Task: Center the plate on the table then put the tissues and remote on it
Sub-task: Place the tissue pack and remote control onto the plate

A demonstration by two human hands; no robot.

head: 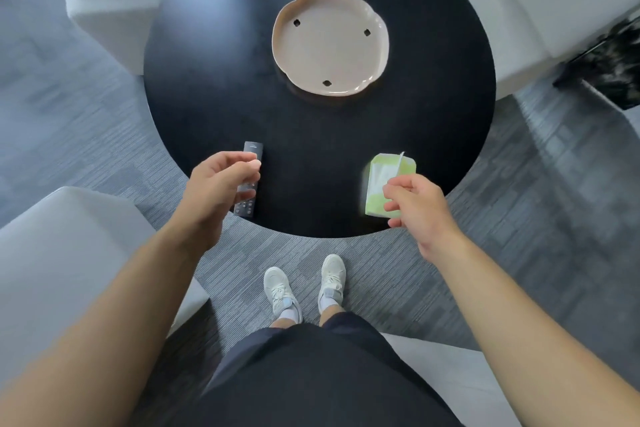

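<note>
With the beige plate (330, 44) sitting empty about mid-table (207, 87), the left hand (216, 189) curls loosely over the black remote (250, 180) and the right hand (417, 203) over the green tissue pack (384, 180) at the near edge, neither visibly gripping yet, apparently poised to lift both.

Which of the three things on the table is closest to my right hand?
The green and white tissue pack: the right hand hovers partly over its near end. The black remote lies under the left hand, and the beige plate sits farther back.
</note>
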